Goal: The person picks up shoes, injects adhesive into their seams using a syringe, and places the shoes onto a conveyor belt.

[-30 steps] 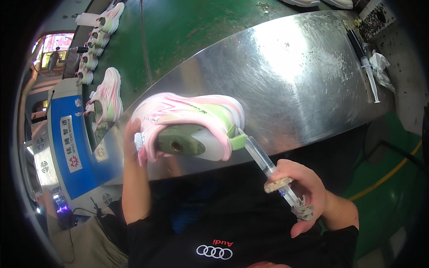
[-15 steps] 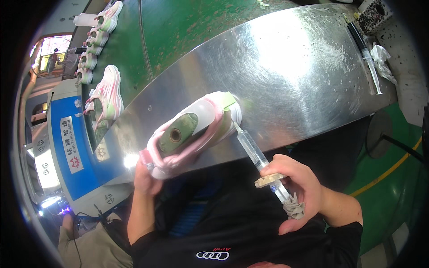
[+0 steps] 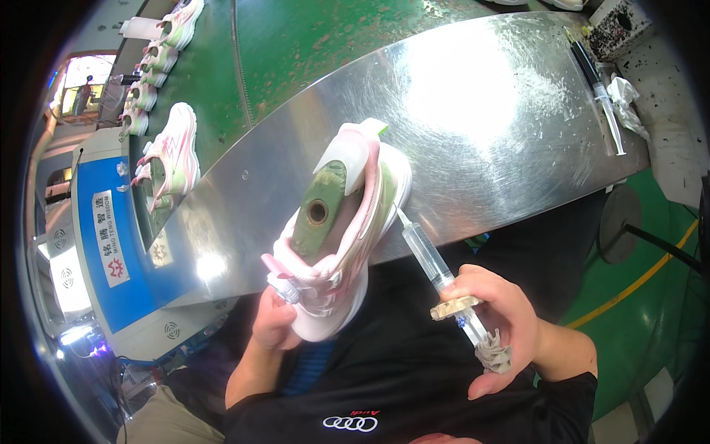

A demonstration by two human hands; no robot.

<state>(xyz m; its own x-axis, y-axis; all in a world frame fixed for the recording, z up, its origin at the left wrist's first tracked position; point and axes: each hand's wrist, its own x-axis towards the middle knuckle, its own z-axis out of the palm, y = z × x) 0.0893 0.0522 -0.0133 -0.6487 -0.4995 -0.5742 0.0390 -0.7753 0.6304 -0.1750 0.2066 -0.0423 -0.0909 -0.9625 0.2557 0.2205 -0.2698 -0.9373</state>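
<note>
Pink shoe [image 3: 342,237] sits in the middle of the frame, held from below by the left hand [image 3: 275,322], whose grip is clenched on its heel. Its long side points up and right. The right hand [image 3: 497,325], lower right, grips a clear syringe [image 3: 429,259] tight; the tip touches the shoe's side. Beyond lies the shiny metal bench [image 3: 488,111].

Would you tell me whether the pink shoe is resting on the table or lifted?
Lifted: the left hand holds the pink shoe above the steel table.
</note>
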